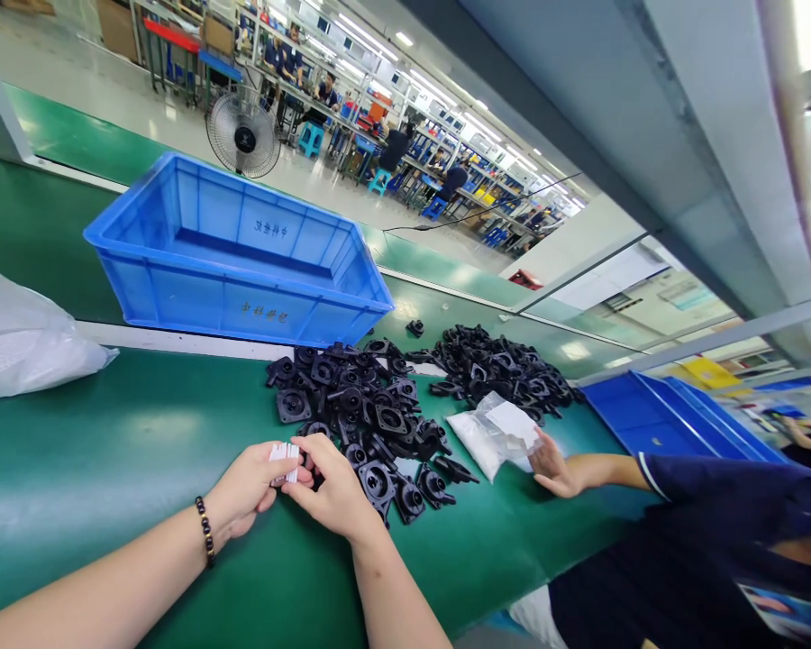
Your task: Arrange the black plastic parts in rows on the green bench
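Observation:
Small white pieces (284, 461), apparently stacked, are held between my two hands above the green tabletop (162, 415). My left hand (247, 487), with a beaded bracelet at its wrist, is closed around them. The fingers of my right hand (328, 478) pinch at their right side, and a dark bit shows between the hands. Just beyond and to the right lies a pile of black plastic parts (351, 401), several loose ones near my right hand.
A blue crate (243, 288) stands behind the pile. A second black heap (506, 365) and a clear bag of white pieces (483, 437) lie right, by a co-worker's hand (558, 464). Blue bins (649, 415) are at far right, a white bag (27, 338) at left, a fan (243, 135) beyond.

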`<state>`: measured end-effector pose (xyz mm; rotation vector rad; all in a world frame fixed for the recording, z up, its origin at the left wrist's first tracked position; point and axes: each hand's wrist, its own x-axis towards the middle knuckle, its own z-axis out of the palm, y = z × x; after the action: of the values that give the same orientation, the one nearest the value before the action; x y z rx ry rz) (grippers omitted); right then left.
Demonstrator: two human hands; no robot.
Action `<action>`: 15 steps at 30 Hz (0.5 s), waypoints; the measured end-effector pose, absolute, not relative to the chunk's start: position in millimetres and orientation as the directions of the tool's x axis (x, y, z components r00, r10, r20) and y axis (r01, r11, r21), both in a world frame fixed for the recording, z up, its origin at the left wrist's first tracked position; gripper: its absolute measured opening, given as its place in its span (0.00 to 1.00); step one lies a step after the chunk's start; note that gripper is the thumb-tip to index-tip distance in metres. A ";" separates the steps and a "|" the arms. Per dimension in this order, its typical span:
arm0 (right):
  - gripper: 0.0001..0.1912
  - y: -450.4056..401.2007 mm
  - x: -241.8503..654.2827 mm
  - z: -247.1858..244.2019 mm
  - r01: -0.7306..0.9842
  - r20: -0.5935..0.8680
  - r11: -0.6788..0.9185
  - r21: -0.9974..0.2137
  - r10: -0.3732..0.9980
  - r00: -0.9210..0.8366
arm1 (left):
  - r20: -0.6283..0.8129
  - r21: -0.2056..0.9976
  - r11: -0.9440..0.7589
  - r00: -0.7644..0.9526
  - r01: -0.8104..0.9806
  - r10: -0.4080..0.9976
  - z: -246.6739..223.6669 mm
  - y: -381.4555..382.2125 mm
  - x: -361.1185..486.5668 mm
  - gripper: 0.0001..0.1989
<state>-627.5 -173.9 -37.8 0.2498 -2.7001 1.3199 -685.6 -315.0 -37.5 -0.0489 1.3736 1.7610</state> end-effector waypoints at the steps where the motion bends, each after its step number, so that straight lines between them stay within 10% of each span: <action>1: 0.25 -173.0 -627.4 -36.6 -0.208 0.186 0.602 -0.771 -0.100 -0.978 | -0.510 0.765 -0.007 -0.614 -0.643 0.602 -37.5 -315.1 -685.6 0.18; 15: 0.23 -171.1 -625.5 -34.0 -0.224 0.181 0.609 -0.761 -0.133 -0.974 | -0.485 0.736 -0.049 -0.576 -0.675 0.657 -42.6 -316.2 -686.2 0.16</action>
<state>-625.5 -171.1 -34.0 0.3028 -2.7211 1.3102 -686.2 -316.2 -42.6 -0.0215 1.2647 1.7821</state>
